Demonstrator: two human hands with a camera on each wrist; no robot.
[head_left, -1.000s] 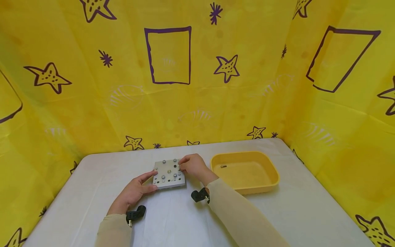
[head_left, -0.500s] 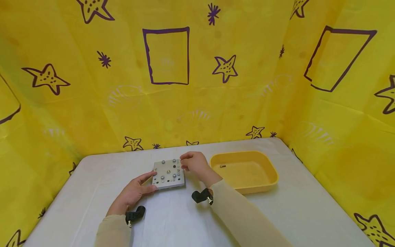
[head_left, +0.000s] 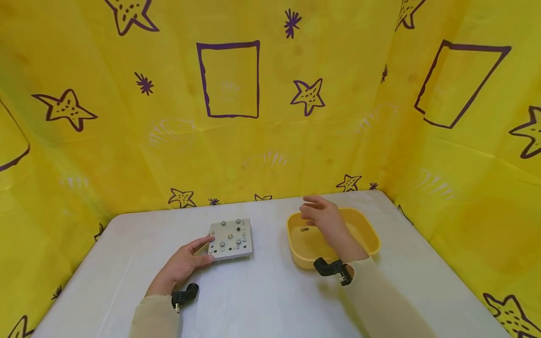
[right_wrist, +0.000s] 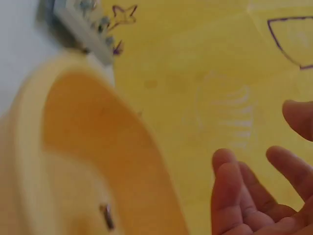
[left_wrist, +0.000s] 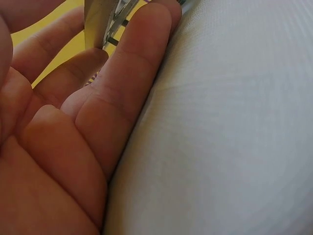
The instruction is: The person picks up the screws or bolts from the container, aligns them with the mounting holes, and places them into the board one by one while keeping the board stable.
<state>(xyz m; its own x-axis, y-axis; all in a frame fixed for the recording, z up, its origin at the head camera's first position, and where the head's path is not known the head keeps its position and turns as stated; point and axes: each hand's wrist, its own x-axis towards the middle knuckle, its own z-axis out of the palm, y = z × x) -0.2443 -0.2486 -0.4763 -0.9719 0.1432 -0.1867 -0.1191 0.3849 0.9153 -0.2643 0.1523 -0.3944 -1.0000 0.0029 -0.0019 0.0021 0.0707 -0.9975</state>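
A square silver metal plate [head_left: 220,230] with several screws and holes in its top sits left of centre in the head view. My left hand [head_left: 181,266] grips its left edge, and the left wrist view shows the fingers around a corner of the plate [left_wrist: 98,22], with pegs under it. My right hand [head_left: 324,219] is over the yellow tray [head_left: 367,232] with fingers spread and loosely bent, nothing between them. One small screw [head_left: 304,229] lies inside the tray near its left wall; the right wrist view shows that screw [right_wrist: 106,217] below and left of the fingers.
The tray stands right of the plate on a white-covered table [head_left: 262,300]. Yellow cloth walls [head_left: 270,136] with starfish drawings enclose the back and sides. A black wrist camera [head_left: 186,294] is strapped to the left wrist, another black camera [head_left: 331,268] to the right.
My right hand has left the plate's right edge and moved right to above the tray, its fingers spreading. The left hand and plate stay in place.
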